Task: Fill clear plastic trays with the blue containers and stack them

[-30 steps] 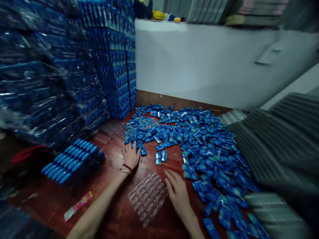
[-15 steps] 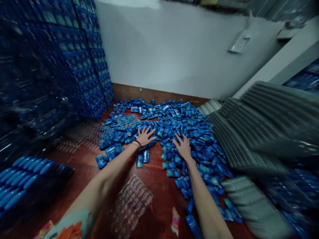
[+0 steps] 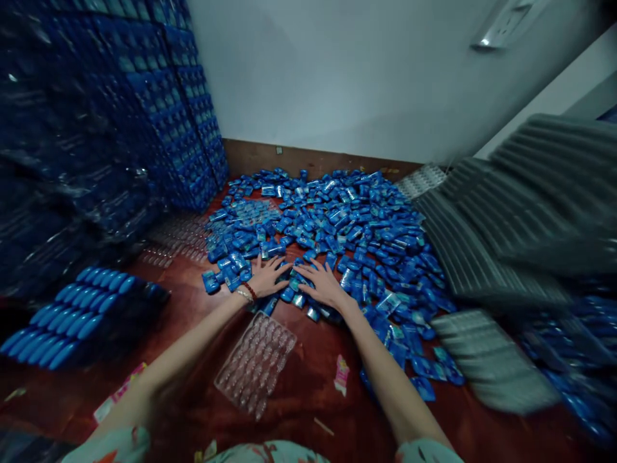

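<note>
Many small blue packets [image 3: 337,215] lie heaped across the red floor [image 3: 308,366]. At the near edge of the heap, my left hand [image 3: 267,278] rests palm down on some packets with its fingers spread. A beaded bracelet circles that wrist. Close to its right, my right hand [image 3: 322,283] also lies over packets, fingers apart and pointing left toward the left hand. The two sets of fingertips nearly meet, and packets show between and below them. Just below the left hand is a clear moulded tray [image 3: 258,363], flat on the floor.
Blue packs [image 3: 187,109] are stacked high at left, against the wall [image 3: 337,83]. A filled tray of blue items [image 3: 72,318] sits lower left. Grey ridged trays [image 3: 491,231] pile up at right. A pink wrapper [image 3: 342,375] lies in front, and a socket box [image 3: 508,24] hangs above.
Both hands have come nearer my body and closer together, and packets are now gathered around them near the clear tray. The view has tilted down.
</note>
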`<action>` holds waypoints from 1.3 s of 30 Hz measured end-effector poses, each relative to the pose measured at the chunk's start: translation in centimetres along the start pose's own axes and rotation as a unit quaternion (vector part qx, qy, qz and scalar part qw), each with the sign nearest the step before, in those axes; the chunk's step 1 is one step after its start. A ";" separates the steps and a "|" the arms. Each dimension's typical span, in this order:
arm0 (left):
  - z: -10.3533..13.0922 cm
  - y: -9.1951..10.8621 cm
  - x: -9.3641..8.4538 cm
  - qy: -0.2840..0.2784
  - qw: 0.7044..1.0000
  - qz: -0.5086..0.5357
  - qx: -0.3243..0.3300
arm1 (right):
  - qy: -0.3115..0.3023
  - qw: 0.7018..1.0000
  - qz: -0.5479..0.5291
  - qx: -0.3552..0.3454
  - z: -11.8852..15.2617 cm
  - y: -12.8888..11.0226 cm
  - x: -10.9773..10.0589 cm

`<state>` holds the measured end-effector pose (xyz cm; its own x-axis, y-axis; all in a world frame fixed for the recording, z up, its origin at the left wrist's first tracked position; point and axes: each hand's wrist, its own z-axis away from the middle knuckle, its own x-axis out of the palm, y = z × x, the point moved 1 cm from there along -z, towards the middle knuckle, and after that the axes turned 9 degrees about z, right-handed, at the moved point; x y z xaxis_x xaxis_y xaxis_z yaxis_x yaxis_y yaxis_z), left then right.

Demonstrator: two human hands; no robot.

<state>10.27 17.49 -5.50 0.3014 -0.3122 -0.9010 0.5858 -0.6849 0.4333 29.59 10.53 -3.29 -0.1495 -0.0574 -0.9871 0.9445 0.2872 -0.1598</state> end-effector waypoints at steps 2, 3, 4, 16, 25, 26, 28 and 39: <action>3.5 -0.1 -0.6 0.008 1.000 0.023 0.000 | 0.012 1.000 0.009 0.008 1.9 -1.4 0.1; 5.5 -0.2 -1.0 0.025 0.999 0.035 0.000 | 0.027 0.999 0.012 0.023 3.0 -2.1 0.2; 7.7 -0.1 -1.3 0.051 0.998 0.047 -0.003 | 0.043 0.998 0.010 0.041 4.2 -2.8 0.5; 25.7 7.3 5.6 0.054 0.996 0.076 -0.014 | 0.074 0.995 -0.001 0.073 5.0 -11.4 5.4; 18.2 9.2 6.0 0.057 0.995 0.042 -0.070 | 0.097 0.975 -0.193 0.048 2.4 -7.0 1.4; 18.0 8.8 5.8 0.056 0.995 0.051 -0.065 | 0.130 0.966 -0.208 0.076 3.7 -6.6 0.9; 18.0 7.9 5.4 0.052 0.994 0.085 -0.046 | 0.160 0.952 -0.208 0.157 7.1 -6.9 0.6; 21.2 11.7 3.3 -0.025 0.963 0.268 -0.021 | -0.007 0.983 -0.039 0.177 14.4 -13.0 4.4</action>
<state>2.21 -5.50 -3.94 0.5332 -0.6444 -0.5481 0.3867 -0.3905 0.8354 20.83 -7.25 -5.39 -0.2242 -0.0803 -0.9712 0.9732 -0.0701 -0.2189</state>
